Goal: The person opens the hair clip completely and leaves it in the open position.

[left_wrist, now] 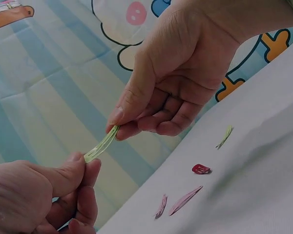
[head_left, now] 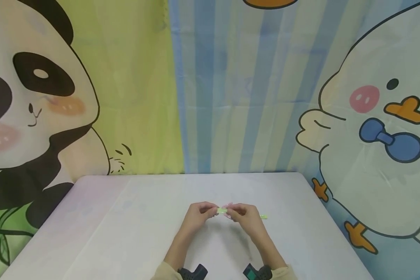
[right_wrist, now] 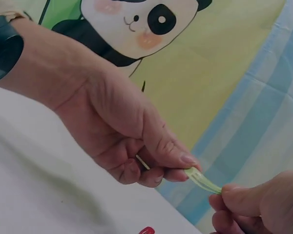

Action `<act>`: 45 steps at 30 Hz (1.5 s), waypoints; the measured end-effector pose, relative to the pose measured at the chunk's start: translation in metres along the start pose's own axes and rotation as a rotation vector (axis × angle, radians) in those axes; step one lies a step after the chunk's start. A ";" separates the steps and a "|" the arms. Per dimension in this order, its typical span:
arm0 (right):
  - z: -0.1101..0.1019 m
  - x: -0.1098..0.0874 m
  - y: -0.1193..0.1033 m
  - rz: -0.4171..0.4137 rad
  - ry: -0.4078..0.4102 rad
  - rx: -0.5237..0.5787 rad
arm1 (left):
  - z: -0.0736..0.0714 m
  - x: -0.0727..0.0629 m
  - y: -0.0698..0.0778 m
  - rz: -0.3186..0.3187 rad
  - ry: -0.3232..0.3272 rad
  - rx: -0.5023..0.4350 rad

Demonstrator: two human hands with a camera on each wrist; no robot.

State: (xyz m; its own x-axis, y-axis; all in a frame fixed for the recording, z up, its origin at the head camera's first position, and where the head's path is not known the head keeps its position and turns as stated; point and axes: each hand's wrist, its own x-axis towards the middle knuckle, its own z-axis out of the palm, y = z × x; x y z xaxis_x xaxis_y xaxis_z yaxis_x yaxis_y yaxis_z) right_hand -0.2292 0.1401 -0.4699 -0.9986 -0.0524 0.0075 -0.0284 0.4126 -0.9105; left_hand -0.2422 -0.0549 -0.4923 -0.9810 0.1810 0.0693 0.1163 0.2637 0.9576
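Above the table, both hands hold a light green snap hair clip (head_left: 222,210), stretched between them. My left hand (head_left: 198,215) pinches one end between thumb and index finger. The other end is pinched by my right hand (head_left: 247,218), its remaining fingers curled below, as the left wrist view shows. Both fingertips cover the clip's ends, so mainly its slotted middle section (left_wrist: 101,145) shows. A thin pale strip (right_wrist: 142,162) peeks out among the left hand's lower fingers in the right wrist view, mostly hidden.
On the white table (head_left: 133,237) lie several more hair clips: a green clip (left_wrist: 225,136), a red clip (left_wrist: 201,169), a long pink clip (left_wrist: 185,200) and a smaller pink clip (left_wrist: 160,206). A cartoon-printed curtain (head_left: 217,97) hangs behind the table's far edge.
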 end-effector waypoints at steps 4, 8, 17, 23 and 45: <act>-0.005 -0.006 -0.004 0.027 -0.057 0.031 | -0.002 -0.007 0.005 -0.005 -0.013 -0.004; -0.007 -0.014 -0.008 0.066 -0.087 0.060 | -0.003 -0.015 0.010 -0.016 -0.042 -0.021; -0.012 -0.024 -0.014 0.076 -0.049 0.084 | 0.002 -0.019 0.018 -0.050 -0.067 -0.065; -0.013 -0.024 -0.012 0.095 -0.052 0.106 | 0.005 -0.020 0.022 -0.061 -0.027 -0.062; 0.003 -0.018 -0.010 0.158 0.016 0.192 | 0.038 -0.017 0.022 -0.251 0.187 -0.153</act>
State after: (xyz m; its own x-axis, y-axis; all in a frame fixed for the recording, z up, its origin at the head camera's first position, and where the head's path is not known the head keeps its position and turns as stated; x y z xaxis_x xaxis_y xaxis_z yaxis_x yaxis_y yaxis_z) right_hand -0.2107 0.1343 -0.4622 -0.9906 0.0145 -0.1362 0.1358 0.2340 -0.9627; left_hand -0.2172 -0.0166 -0.4833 -0.9891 -0.0522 -0.1376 -0.1434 0.1302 0.9811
